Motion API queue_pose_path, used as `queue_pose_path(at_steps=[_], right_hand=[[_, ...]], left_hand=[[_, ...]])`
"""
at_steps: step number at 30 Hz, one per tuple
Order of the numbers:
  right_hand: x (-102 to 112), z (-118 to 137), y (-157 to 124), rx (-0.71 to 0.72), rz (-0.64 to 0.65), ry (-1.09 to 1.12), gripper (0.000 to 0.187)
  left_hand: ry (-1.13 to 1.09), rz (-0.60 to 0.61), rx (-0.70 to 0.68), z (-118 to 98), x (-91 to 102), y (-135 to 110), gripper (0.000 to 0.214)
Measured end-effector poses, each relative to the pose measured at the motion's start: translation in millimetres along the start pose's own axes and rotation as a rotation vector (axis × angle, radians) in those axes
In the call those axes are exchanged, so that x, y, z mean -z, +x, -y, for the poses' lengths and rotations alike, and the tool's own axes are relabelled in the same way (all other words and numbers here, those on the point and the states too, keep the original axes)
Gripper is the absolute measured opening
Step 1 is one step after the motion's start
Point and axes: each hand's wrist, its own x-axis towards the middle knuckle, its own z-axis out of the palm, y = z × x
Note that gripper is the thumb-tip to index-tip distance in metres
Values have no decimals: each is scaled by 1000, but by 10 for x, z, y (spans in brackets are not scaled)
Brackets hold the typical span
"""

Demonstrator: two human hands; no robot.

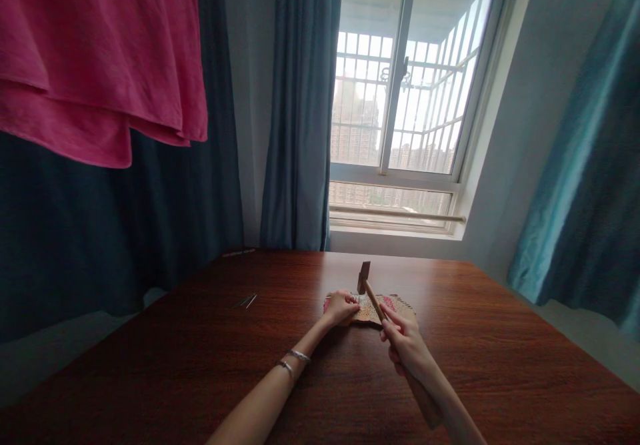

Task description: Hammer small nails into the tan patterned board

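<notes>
A wooden-handled hammer (pixel 370 295) slants up and away from my right hand (pixel 403 341), whose fingers are wrapped around its handle. Its head is over a flat tan piece (pixel 370 311) with pinkish-red patches, a speckled middle and notched-looking edges, possibly leather. My left hand (pixel 341 307) rests at the left side of this piece. Between its pinched fingertips a slim, shiny metal rod seems to stand upright, close below the hammer head. The rod's lower end is too small to make out. Two silver bangles circle my left wrist.
Several thin metal rods (pixel 246 301) lie on the brown wooden table (pixel 280 365) to the left. A small strip (pixel 239 253) lies at its far left edge. Pink cloth (pixel 100 58) hangs at upper left. Blue curtains (pixel 300 111) and a barred window (pixel 395 98) stand behind.
</notes>
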Motion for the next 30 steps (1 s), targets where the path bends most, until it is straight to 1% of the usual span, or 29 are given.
queue_pose_path(at_steps=[3, 8, 13, 18, 24, 27, 30], right_hand=[[10, -25, 22, -16, 8, -12, 60], [19, -63, 55, 37, 3, -14, 60], [-9, -31, 34, 4, -12, -20, 61], [-20, -19, 32, 50, -21, -7, 60], [-32, -26, 47, 21, -37, -15, 63], [-40, -16, 27, 25, -43, 5, 62], [-38, -30, 16, -1, -35, -1, 63]], left_hand=[[5, 3, 0, -14, 12, -6, 20], [28, 4, -15, -40, 33, -19, 21], [44, 0, 7, -31, 18, -13, 22], [36, 5, 3, 2, -5, -2, 22], [15, -2, 4, -6, 5, -14, 20], [5, -5, 2, -35, 31, -31, 21], [-4, 8, 24, -77, 61, -49, 22]])
